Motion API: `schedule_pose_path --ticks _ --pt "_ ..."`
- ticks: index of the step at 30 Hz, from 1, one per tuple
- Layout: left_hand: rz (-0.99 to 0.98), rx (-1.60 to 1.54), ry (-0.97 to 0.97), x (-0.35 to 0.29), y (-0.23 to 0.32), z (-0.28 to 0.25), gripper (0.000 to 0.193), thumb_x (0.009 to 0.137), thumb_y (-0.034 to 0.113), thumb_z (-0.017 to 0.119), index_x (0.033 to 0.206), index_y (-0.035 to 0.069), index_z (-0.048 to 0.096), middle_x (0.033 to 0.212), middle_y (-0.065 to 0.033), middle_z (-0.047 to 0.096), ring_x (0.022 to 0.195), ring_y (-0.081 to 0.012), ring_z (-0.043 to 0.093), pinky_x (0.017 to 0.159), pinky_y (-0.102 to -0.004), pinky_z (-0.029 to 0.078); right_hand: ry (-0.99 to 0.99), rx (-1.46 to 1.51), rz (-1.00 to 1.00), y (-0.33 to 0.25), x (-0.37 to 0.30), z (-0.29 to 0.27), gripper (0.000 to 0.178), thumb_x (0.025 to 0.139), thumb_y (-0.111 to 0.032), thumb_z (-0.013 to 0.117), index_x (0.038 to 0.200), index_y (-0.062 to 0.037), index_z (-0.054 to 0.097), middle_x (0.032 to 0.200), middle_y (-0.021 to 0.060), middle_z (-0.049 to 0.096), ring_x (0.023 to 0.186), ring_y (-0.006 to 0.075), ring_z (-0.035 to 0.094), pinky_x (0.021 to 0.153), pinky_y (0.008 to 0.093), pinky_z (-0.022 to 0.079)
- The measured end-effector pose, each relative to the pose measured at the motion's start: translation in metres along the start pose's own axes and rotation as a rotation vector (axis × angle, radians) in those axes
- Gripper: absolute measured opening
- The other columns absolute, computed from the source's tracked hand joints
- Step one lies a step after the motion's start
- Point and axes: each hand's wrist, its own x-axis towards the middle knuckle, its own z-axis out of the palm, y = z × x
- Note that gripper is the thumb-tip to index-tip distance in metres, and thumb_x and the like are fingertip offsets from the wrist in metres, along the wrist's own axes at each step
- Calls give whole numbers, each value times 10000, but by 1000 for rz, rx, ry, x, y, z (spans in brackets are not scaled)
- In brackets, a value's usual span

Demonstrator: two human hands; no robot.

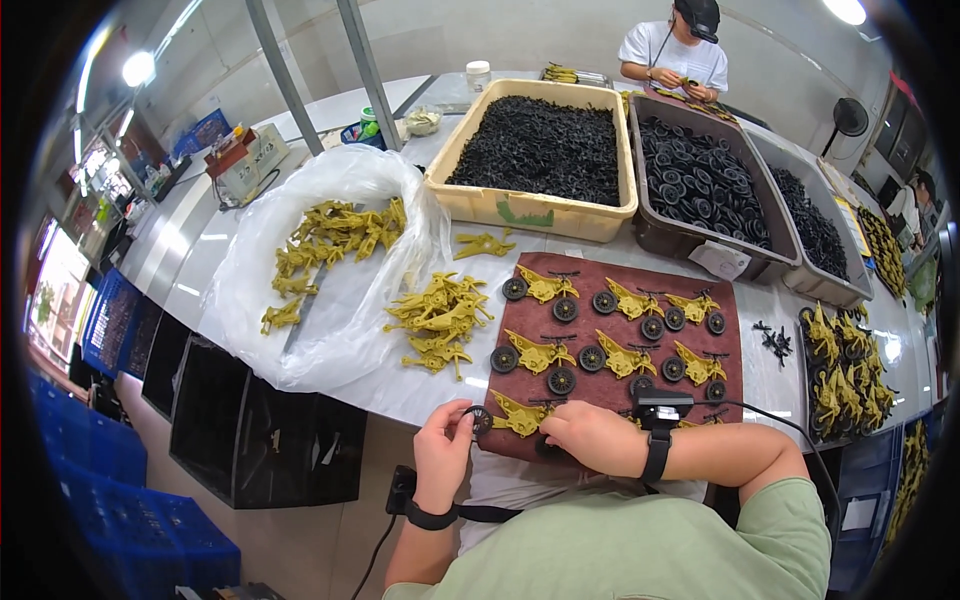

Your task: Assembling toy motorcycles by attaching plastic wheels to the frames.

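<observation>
My left hand (443, 448) pinches a black spoked toy wheel (481, 421) between thumb and fingers, at the left end of a yellow toy motorcycle body (517, 415). My right hand (592, 436) is curled down over the other end of that body; its fingertips are hidden and I cannot make out what they grip. Both hands are at the near edge of a dark red cloth (640, 278). On the cloth, several toy motorcycles (622, 358) lie in rows on their sides, with yellow bodies, black wheels and black handlebars.
Left of the cloth is a heap of yellow bodies (440, 315), beside a clear plastic bag (240, 285) with more. Behind stand a cream bin (540, 226) and a brown bin (765, 265) of black parts. Finished-looking motorcycles (845, 375) fill a tray at right. A person (675, 60) sits across.
</observation>
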Motion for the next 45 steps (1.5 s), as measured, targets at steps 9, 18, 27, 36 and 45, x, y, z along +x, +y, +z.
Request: schedule_pose_path --ticks 9,18,27,36,45 --pt "55 177 60 0 -11 10 180 829 62 641 1005 27 663 756 -103 633 635 -155 576 620 -276 479 34 -173 -55 2 -2 2 122 796 -99 527 905 -76 579 883 68 557 884 247 568 761 365 447" --pt "110 248 65 -4 0 13 159 840 86 630 986 50 680 743 -107 615 614 -187 544 604 -303 459 27 -249 -61 -1 -2 -1 152 796 -131 557 937 -95 603 886 43 587 871 214 584 754 338 411" --pt "171 191 106 0 2 22 145 850 53 627 982 22 678 778 -86 618 668 -152 586 645 -262 475 70 -263 -71 -2 -3 1 88 797 -120 523 864 -113 579 842 31 566 855 196 575 731 331 409" --pt "272 276 91 5 -1 27 135 828 32 639 958 15 667 868 -94 612 663 -159 585 619 -263 477 78 -271 -77 -3 -3 0 87 798 -124 524 862 -116 582 832 31 565 838 190 579 729 326 409" --pt "430 555 -57 5 3 22 310 702 187 767 947 34 655 967 -108 592 895 -298 552 786 -395 449 218 -85 -26 16 22 -39 122 826 -93 579 938 -52 607 849 96 587 847 277 574 747 380 463"
